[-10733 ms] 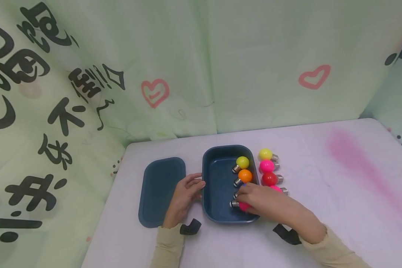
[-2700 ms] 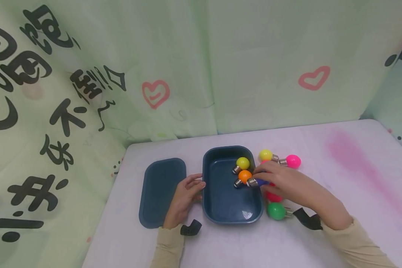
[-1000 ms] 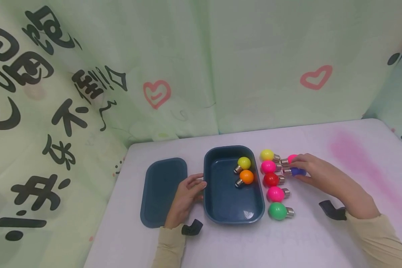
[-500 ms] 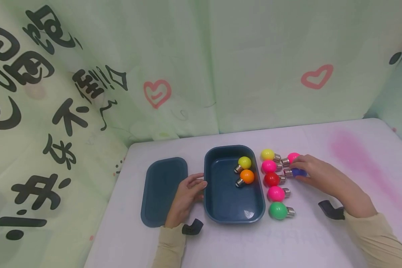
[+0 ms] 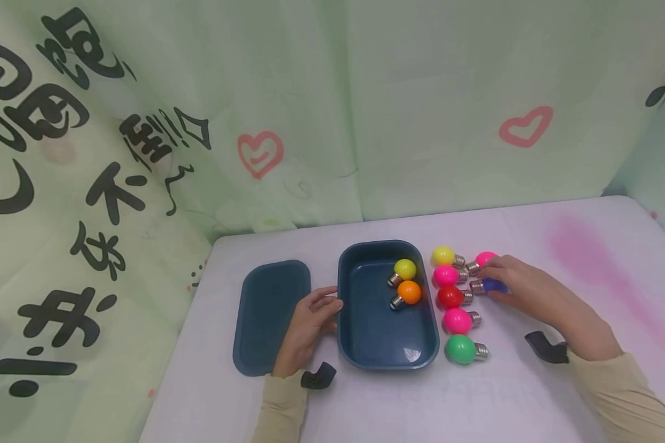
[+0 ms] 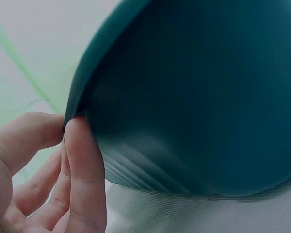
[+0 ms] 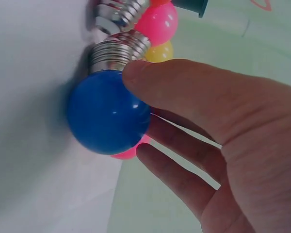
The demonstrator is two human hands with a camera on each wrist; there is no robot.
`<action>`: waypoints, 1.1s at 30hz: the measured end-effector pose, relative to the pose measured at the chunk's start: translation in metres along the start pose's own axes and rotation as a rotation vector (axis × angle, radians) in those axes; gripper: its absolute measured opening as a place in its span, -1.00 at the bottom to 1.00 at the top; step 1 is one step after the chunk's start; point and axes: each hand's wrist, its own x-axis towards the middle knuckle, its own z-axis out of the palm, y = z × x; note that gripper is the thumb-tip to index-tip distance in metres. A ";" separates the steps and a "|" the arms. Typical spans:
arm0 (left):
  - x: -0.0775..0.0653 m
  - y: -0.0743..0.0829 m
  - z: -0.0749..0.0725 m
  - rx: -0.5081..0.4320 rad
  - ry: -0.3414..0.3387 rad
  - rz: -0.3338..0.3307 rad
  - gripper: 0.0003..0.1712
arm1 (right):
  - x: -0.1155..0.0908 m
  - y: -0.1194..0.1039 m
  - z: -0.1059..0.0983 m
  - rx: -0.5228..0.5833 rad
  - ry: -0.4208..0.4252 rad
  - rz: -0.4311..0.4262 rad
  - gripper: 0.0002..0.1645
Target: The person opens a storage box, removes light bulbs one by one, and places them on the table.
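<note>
My right hand (image 5: 532, 289) holds a blue light bulb (image 7: 106, 114) between thumb and fingers, at the table surface right of the bulb column. Just behind it lies a pink bulb (image 5: 484, 258), partly hidden by the fingers. At the left rim of a dark blue box (image 5: 377, 344), my left hand (image 5: 307, 323) pinches the edge with thumb and fingers. Inside the box are a yellow bulb (image 5: 404, 269) and an orange bulb (image 5: 409, 291). Along its right side lie yellow (image 5: 443, 255), pink, red (image 5: 449, 297), pink and green (image 5: 461, 349) bulbs in a column.
A flat dark blue lid (image 5: 271, 317) lies left of the box, partly behind my left hand. The white-clothed table (image 5: 410, 406) has a pink smear at right. A green curtain (image 5: 366, 123) with drawn hearts hangs along the back.
Bulbs near the box's front have come out onto the table, including the green one. My right hand has carried the blue bulb from the box to the right. The last half second is nearly still.
</note>
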 end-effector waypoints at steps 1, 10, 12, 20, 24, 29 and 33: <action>0.000 0.000 0.001 0.002 -0.001 0.002 -0.45 | 0.000 -0.001 -0.001 0.000 0.001 0.005 -0.45; 0.000 0.000 0.001 0.002 0.003 -0.005 -0.45 | 0.011 -0.019 -0.011 0.048 -0.020 0.034 -0.45; 0.000 0.000 0.001 0.003 0.007 -0.006 -0.46 | 0.015 -0.024 -0.012 0.059 -0.019 0.032 -0.44; -0.001 0.001 0.001 -0.003 0.005 -0.007 -0.45 | 0.030 -0.048 -0.012 0.109 -0.025 0.000 -0.40; -0.001 0.002 0.000 -0.001 0.005 -0.004 -0.44 | 0.037 -0.058 -0.009 0.103 -0.023 -0.035 -0.40; -0.001 0.002 0.000 0.005 0.009 -0.007 -0.44 | 0.044 -0.068 -0.009 0.080 0.002 -0.074 -0.47; 0.000 0.000 0.000 0.004 0.007 -0.008 -0.44 | 0.048 -0.073 -0.009 0.087 0.002 -0.085 -0.55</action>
